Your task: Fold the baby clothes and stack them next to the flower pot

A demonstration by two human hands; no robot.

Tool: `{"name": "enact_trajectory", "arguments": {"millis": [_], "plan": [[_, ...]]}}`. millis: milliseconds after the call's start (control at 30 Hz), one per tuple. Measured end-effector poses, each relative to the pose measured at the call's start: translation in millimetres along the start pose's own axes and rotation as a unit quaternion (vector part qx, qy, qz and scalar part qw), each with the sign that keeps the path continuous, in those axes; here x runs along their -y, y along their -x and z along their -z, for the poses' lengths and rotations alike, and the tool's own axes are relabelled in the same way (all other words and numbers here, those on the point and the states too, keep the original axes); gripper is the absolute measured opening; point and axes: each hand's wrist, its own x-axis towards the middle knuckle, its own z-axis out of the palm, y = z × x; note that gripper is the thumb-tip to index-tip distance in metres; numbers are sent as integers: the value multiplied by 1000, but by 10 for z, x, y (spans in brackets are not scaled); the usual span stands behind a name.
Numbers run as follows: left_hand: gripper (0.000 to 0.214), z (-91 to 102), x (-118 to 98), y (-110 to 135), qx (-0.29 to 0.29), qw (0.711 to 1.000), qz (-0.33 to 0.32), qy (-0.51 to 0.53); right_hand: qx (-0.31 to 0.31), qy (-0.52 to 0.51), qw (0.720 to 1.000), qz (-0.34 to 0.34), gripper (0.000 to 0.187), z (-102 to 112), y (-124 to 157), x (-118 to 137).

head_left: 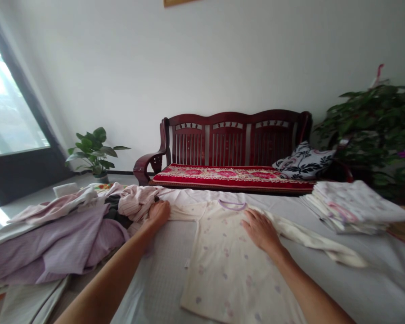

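A cream top with small purple flowers and a lilac neckline [219, 265] lies spread flat on the grey bed sheet [162, 279]. My right hand [260, 230] rests flat on its chest near the right shoulder, fingers stretched out. My left hand [158, 212] is curled over the end of the top's left sleeve, beside the clothes heap. The top's right sleeve trails off to the right across the sheet.
A heap of unfolded purple and pink clothes [64, 234] lies at the left. A stack of folded garments [354, 206] sits at the right. Behind the bed stand a dark wooden bench [229, 148] with a red cushion, a patterned pillow [302, 164] and potted plants [93, 150].
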Motion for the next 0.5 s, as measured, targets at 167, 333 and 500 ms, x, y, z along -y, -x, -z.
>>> {"name": "enact_trajectory", "arguments": {"millis": [167,333,500], "plan": [[20,149,51,-47,-17,999,32,6,3,0,1000,-6,47,28,2,14],[21,383,101,-122,-52,998,7,33,-1,-3,1000,-3,46,33,-2,7],[20,478,262,-171,-20,999,-47,19,-3,-2,1000,-4,46,-4,-11,-17]]}}
